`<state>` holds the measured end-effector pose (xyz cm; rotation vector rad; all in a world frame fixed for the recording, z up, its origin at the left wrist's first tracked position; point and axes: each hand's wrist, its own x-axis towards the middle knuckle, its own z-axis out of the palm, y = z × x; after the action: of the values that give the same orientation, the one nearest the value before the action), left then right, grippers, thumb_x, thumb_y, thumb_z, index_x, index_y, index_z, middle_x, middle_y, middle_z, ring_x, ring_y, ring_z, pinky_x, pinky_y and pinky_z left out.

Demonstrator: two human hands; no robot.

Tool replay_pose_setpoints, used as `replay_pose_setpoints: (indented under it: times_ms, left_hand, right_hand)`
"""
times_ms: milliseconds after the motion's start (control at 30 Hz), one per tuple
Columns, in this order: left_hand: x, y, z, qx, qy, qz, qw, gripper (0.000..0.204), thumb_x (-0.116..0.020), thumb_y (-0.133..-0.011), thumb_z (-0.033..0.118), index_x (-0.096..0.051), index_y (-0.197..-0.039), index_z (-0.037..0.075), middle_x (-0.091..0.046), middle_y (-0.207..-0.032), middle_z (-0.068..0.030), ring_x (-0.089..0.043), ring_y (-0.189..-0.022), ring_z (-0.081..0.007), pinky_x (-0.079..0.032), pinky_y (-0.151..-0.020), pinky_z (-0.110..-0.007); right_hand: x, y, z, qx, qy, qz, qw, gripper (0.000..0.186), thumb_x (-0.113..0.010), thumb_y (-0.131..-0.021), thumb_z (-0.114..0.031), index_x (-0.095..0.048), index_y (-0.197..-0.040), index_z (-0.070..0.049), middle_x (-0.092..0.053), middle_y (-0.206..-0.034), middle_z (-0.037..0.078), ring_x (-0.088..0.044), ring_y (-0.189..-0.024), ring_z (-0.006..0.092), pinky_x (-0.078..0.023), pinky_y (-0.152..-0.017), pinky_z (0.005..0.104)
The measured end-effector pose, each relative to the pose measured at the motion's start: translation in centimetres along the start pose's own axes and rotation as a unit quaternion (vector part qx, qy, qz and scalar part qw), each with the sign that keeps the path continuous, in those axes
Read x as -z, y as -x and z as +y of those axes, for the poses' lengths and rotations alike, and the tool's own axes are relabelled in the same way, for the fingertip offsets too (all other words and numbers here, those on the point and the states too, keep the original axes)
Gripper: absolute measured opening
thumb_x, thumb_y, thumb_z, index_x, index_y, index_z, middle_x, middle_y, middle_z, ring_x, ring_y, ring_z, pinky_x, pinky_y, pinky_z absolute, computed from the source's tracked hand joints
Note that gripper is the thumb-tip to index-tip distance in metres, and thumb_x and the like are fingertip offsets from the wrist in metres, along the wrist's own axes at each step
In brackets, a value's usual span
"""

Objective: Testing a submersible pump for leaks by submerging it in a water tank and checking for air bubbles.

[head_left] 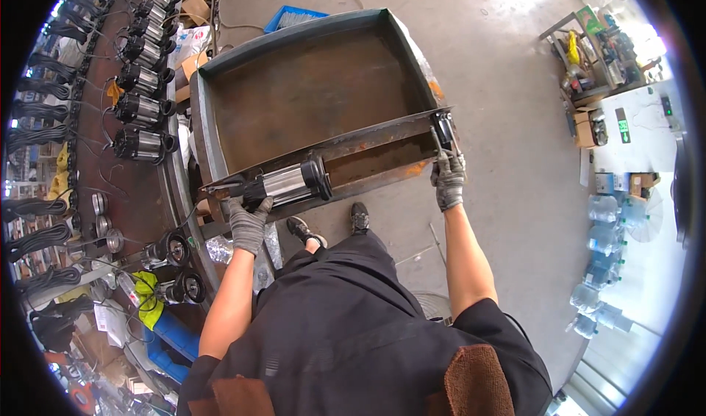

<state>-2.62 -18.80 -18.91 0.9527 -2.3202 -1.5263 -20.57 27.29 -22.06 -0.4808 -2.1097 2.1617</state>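
Observation:
A silver pump motor with black ends (287,184) lies on its side along the near edge of a rusty metal tank (320,23). My left hand (248,226), in a grey knit glove, is closed at the motor's left black end, thumb against the casing; its other fingers are partly hidden. At the tank's near right corner, my gloved right hand (448,181) grips the lower part of a small dark fitting or tool (444,131) with shiny metal sides. Its kind does not show clearly. Brownish, murky liquid or a stained bottom (309,85) shows inside the tank.
Several similar motors (140,111) stand in a row on the bench (99,122) at left, with bundled black cables (37,140) beyond. A blue crate (294,18) sits behind the tank. Water jugs (603,236) and a cluttered rack (588,59) line the right wall.

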Motion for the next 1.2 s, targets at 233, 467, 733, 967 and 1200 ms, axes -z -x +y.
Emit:
replay_pose_setpoints:
  times_ms: [233,467,733,967,1200]
  left_hand:
    - [0.1,-0.6,-2.5,0.074,0.169,-0.013,0.983,0.064,-0.089,-0.074,0.021,-0.055,-0.122,-0.001,-0.064,-0.112,-0.0138,-0.062,-0.100,-0.0246,-0.050,-0.091,-0.037]
    - [0.4,1.0,2.6,-0.033,-0.119,0.009,0.992,0.060,-0.091,-0.071,0.024,-0.059,-0.114,-0.003,-0.066,-0.105,-0.0141,-0.062,-0.095,-0.0263,-0.051,-0.088,-0.037]
    - [0.4,1.0,2.9,-0.046,-0.144,-0.002,0.989,0.062,-0.090,-0.073,0.024,-0.056,-0.117,-0.003,-0.067,-0.104,-0.0143,-0.064,-0.095,-0.0248,-0.052,-0.087,-0.038]
    - [0.4,0.8,2.8,-0.019,-0.075,-0.024,0.997,0.062,-0.090,-0.074,0.023,-0.055,-0.118,-0.003,-0.068,-0.105,-0.0137,-0.064,-0.094,-0.0234,-0.053,-0.087,-0.035]
    - [0.6,0.8,3.1,-0.033,-0.195,-0.008,0.980,0.067,-0.091,-0.073,0.025,-0.052,-0.120,-0.004,-0.067,-0.107,-0.0140,-0.064,-0.096,-0.0229,-0.052,-0.088,-0.035]
  right_hand:
    - [-4.9,4.7,-2.1,-0.120,-0.025,-0.202,0.972,0.020,-0.064,-0.099,-0.024,-0.066,-0.112,-0.008,-0.056,-0.071,-0.003,-0.047,-0.056,0.0047,-0.039,-0.050,0.0209]
    - [-10.4,6.9,-2.9,0.089,0.198,-0.382,0.898,0.020,-0.066,-0.096,-0.014,-0.066,-0.111,-0.001,-0.067,-0.095,0.012,-0.061,-0.084,0.0204,-0.051,-0.079,0.0327]
    - [-12.7,6.9,-4.6,0.212,0.253,-0.424,0.844,0.016,-0.066,-0.092,-0.010,-0.067,-0.104,-0.001,-0.066,-0.095,0.019,-0.063,-0.088,0.0379,-0.052,-0.079,0.0396]
    - [-13.0,6.6,-3.9,0.153,0.162,-0.441,0.869,0.016,-0.063,-0.098,-0.015,-0.068,-0.109,-0.004,-0.063,-0.080,0.008,-0.060,-0.073,0.0200,-0.050,-0.065,0.0341]
    - [-13.6,8.5,-4.8,-0.297,-0.145,-0.350,0.877,0.035,-0.058,-0.100,-0.044,-0.066,-0.117,-0.013,-0.044,-0.057,-0.005,-0.038,-0.044,0.0053,-0.028,-0.039,0.0208]
